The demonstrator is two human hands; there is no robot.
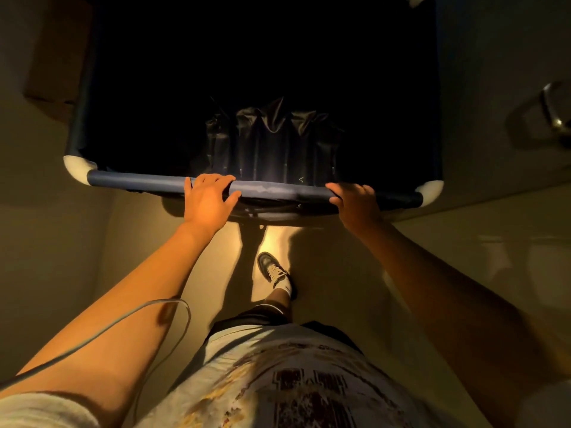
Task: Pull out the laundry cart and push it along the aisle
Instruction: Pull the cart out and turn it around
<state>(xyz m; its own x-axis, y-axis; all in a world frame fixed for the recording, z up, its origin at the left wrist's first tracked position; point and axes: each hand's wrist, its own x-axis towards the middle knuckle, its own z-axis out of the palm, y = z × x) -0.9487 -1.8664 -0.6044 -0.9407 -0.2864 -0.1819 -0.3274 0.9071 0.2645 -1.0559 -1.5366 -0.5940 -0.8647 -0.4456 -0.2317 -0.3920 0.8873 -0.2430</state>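
Note:
The laundry cart [148,180] is a large dark-blue fabric bin with a padded rim and white corner caps. It fills the upper middle of the view, directly in front of me. Its inside is very dark; only creased dark lining shows near the front wall. My left hand [207,197] lies over the near rim left of centre, fingers curled over the top. My right hand [355,200] grips the same rim toward the right corner. Both arms are stretched forward.
A pale wall runs close on the left, with a brown box-like shape [58,57] at the upper left. On the right stands a pale door or wall with a metal handle [554,109]. My foot [273,270] steps on the lit floor below the cart.

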